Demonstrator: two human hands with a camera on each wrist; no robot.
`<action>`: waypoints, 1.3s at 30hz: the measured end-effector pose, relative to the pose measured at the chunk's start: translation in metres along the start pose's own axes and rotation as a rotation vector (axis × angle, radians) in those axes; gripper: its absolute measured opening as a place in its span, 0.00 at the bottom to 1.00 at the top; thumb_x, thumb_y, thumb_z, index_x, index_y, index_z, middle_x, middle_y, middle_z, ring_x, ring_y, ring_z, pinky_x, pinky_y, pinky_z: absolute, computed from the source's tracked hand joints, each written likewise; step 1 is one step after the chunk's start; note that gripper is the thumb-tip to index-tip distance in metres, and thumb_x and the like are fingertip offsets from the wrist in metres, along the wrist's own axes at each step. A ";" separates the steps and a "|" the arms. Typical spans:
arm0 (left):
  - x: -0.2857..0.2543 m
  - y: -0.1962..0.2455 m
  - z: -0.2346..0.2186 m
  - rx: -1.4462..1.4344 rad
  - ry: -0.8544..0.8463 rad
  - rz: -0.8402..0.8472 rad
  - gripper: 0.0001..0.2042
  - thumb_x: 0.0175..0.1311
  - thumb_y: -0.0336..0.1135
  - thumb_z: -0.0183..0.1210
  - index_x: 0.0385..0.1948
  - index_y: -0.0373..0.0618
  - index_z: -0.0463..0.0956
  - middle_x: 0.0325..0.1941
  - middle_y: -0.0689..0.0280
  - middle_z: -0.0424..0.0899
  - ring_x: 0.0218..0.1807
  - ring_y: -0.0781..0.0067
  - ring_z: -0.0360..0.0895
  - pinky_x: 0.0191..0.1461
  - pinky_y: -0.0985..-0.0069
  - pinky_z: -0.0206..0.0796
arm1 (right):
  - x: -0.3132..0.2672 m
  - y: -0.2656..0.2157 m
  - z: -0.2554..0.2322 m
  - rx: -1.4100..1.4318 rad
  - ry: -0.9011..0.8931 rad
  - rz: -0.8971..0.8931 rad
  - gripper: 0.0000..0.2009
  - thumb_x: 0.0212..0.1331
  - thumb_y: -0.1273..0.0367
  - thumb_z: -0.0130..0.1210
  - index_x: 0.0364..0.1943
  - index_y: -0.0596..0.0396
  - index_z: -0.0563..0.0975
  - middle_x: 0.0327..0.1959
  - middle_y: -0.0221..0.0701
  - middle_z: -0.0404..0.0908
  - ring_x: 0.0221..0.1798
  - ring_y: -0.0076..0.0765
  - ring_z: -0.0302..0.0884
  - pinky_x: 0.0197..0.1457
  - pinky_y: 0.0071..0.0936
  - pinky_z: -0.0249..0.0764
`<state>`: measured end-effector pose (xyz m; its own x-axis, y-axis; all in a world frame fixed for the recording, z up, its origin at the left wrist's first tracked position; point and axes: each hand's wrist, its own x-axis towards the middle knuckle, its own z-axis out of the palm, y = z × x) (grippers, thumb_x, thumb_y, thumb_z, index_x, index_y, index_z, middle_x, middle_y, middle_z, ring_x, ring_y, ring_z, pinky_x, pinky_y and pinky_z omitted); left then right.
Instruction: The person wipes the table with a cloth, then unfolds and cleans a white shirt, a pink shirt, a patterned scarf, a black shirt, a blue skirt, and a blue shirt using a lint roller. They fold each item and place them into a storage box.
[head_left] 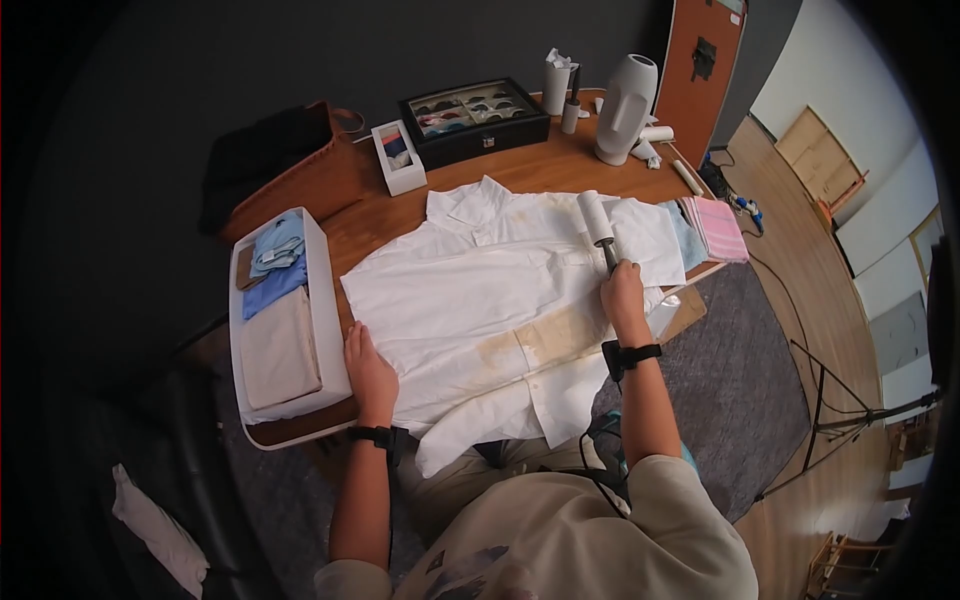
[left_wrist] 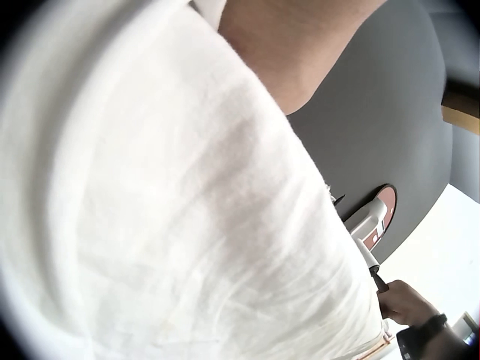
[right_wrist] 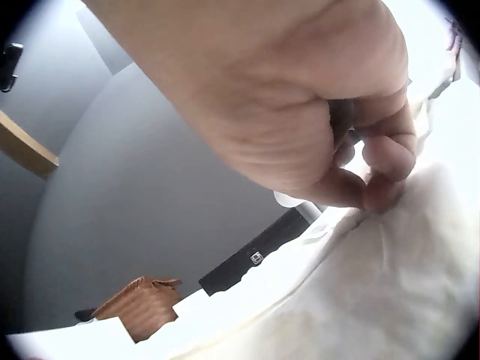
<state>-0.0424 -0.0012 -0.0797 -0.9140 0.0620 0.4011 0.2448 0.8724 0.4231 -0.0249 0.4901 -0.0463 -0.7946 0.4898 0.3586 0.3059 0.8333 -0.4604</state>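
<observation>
A white collared shirt (head_left: 470, 270) lies spread on the wooden table, with yellow-brown stains across its lower part and near the far sleeve. My right hand (head_left: 625, 297) grips the dark handle of a lint roller (head_left: 595, 217), whose white cylinder overlaps the shirt towards its right sleeve. Seen from the right wrist, the curled fingers of that hand (right_wrist: 300, 105) are close over the fabric, and the roller head is mostly hidden. At the shirt's left edge, my left hand (head_left: 371, 375) rests on the cloth with fingers fairly straight.
Left of the shirt stands a white box (head_left: 325, 350) of folded clothes. Behind are a brown bag (head_left: 300, 170), a small white box (head_left: 405, 178), a black glasses case (head_left: 490, 145) and a white face-shaped vase (head_left: 622, 120). Pink folded cloth (head_left: 718, 228) lies at the right edge.
</observation>
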 end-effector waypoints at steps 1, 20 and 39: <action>0.000 0.000 0.000 0.000 0.003 -0.002 0.26 0.69 0.18 0.50 0.71 0.26 0.69 0.79 0.45 0.71 0.81 0.42 0.64 0.86 0.54 0.54 | 0.000 -0.004 -0.002 0.001 0.001 -0.003 0.09 0.64 0.76 0.56 0.43 0.70 0.73 0.47 0.67 0.77 0.44 0.78 0.82 0.50 0.63 0.81; -0.019 -0.024 0.003 -0.601 0.200 -0.051 0.19 0.80 0.33 0.57 0.66 0.35 0.74 0.66 0.49 0.80 0.67 0.53 0.78 0.73 0.63 0.68 | -0.071 -0.237 -0.089 0.824 -0.826 -0.191 0.12 0.77 0.65 0.63 0.49 0.61 0.76 0.26 0.26 0.76 0.29 0.22 0.78 0.33 0.27 0.73; -0.014 -0.023 -0.001 -0.875 0.158 -0.354 0.23 0.90 0.49 0.43 0.56 0.34 0.76 0.53 0.55 0.84 0.53 0.60 0.81 0.62 0.63 0.71 | -0.182 -0.215 0.010 0.146 -0.461 -0.791 0.27 0.66 0.73 0.54 0.68 0.74 0.71 0.33 0.45 0.84 0.27 0.48 0.87 0.28 0.41 0.83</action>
<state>-0.0346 -0.0228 -0.0940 -0.9429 -0.2578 0.2111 0.1761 0.1520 0.9726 0.0482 0.2191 -0.0206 -0.8836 -0.3837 0.2683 -0.4584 0.8258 -0.3286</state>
